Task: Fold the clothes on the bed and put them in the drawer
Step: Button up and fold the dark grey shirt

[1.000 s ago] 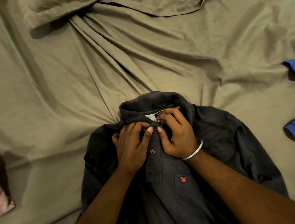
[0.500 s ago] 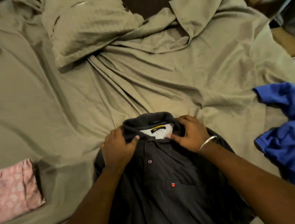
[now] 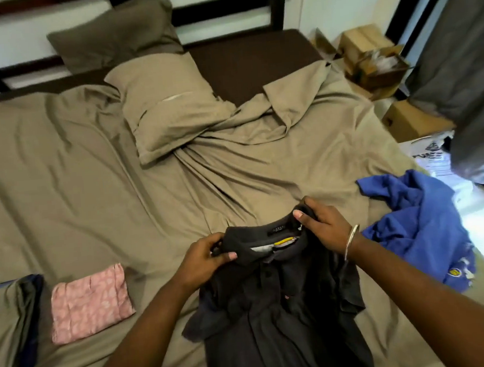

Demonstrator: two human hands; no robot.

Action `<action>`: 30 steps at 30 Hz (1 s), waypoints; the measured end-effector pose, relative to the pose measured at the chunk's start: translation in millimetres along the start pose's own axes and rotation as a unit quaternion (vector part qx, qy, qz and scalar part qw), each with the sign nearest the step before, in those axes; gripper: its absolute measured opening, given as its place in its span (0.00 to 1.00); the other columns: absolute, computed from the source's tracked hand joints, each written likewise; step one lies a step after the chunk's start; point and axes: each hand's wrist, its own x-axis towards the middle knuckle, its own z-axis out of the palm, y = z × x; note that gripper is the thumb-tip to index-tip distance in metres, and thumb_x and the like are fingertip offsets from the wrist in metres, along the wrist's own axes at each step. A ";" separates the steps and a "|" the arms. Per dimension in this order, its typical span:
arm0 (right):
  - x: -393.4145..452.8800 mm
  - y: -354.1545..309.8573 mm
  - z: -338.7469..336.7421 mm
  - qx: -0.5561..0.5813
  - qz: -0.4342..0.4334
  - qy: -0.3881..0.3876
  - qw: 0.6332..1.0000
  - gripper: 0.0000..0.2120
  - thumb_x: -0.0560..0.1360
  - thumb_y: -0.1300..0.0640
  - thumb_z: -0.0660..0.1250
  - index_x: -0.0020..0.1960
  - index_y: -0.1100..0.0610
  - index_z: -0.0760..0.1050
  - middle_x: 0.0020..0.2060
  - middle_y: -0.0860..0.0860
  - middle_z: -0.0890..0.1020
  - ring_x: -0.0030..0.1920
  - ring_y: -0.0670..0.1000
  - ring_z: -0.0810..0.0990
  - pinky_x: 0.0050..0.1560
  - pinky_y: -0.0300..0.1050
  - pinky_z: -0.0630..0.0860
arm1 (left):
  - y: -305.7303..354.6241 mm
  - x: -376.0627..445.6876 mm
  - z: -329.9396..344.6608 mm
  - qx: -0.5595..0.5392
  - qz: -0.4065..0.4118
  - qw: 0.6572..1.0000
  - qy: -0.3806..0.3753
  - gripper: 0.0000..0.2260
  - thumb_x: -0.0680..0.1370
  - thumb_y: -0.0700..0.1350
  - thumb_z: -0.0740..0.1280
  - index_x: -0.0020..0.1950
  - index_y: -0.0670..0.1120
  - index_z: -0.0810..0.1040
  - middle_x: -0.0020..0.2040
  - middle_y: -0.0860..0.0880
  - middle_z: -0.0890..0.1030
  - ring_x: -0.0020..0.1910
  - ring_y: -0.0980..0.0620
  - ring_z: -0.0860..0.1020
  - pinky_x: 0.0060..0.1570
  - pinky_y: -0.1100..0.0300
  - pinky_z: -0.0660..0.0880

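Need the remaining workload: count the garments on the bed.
3, maybe more: dark polo shirt held by both hands, crumpled blue garment at right, folded pink cloth at left. A dark folded item at far left is unclear.

The dark polo shirt [image 3: 277, 311] runs off the bottom edge, so its hem is out of view, and both forearms cover parts of its sides. The print on its collar label is too small to read. The left hand [image 3: 203, 261] and the right hand [image 3: 322, 226] hide the collar ends they pinch. A dark folded garment [image 3: 28, 316] at the left is cut by the frame edge and partly wrapped in the sheet [image 3: 90, 180]. The blue garment [image 3: 418, 227] carries a badge too small to make out. The boxes [image 3: 370, 57] and the curtain [image 3: 463, 64] at the right are blurred.
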 end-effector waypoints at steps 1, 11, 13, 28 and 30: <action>-4.2 -12.6 -10.4 0.017 0.001 -0.022 1.000 0.17 0.72 0.40 0.65 0.45 0.54 0.72 0.34 0.51 0.77 0.36 0.44 0.74 0.42 0.41 0.70 | 7.0 -5.0 -9.6 0.011 -0.001 1.000 -0.018 0.21 0.65 0.53 0.77 0.56 0.50 0.82 0.52 0.52 0.85 0.53 0.53 0.82 0.56 0.56 0.77; -63.1 -149.8 -76.5 -0.052 -0.117 0.051 0.990 0.12 0.74 0.56 0.71 0.51 0.40 0.76 0.46 0.44 0.83 0.48 0.39 0.80 0.53 0.40 0.75 | 139.3 -90.3 -95.8 0.157 0.234 0.937 0.208 0.22 0.71 0.38 0.61 0.46 0.68 0.78 0.38 0.68 0.79 0.38 0.71 0.74 0.41 0.70 0.70; -72.7 -176.9 -85.3 -0.017 -0.152 0.097 0.983 0.11 0.75 0.52 0.65 0.56 0.42 0.75 0.50 0.48 0.82 0.53 0.45 0.80 0.57 0.43 0.75 | 167.4 -105.9 -106.6 0.115 0.262 0.934 0.212 0.20 0.75 0.39 0.60 0.46 0.67 0.78 0.41 0.66 0.81 0.42 0.71 0.77 0.44 0.69 0.72; -112.8 -314.1 -174.3 -0.370 -0.189 0.226 0.881 0.18 0.82 0.47 0.59 0.63 0.60 0.67 0.32 0.44 0.69 0.31 0.50 0.69 0.32 0.40 0.63 | 301.8 -158.2 -196.1 0.352 0.373 0.816 0.266 0.09 0.72 0.37 0.72 0.45 0.49 0.74 0.39 0.51 0.76 0.40 0.47 0.77 0.39 0.54 0.72; -120.0 -316.1 -181.0 -0.394 -0.201 0.225 0.868 0.17 0.81 0.45 0.59 0.57 0.59 0.72 0.33 0.47 0.72 0.33 0.54 0.72 0.36 0.43 0.66 | 305.5 -168.7 -191.3 0.359 0.366 0.803 0.304 0.07 0.73 0.35 0.69 0.47 0.46 0.75 0.40 0.50 0.75 0.40 0.47 0.76 0.40 0.53 0.72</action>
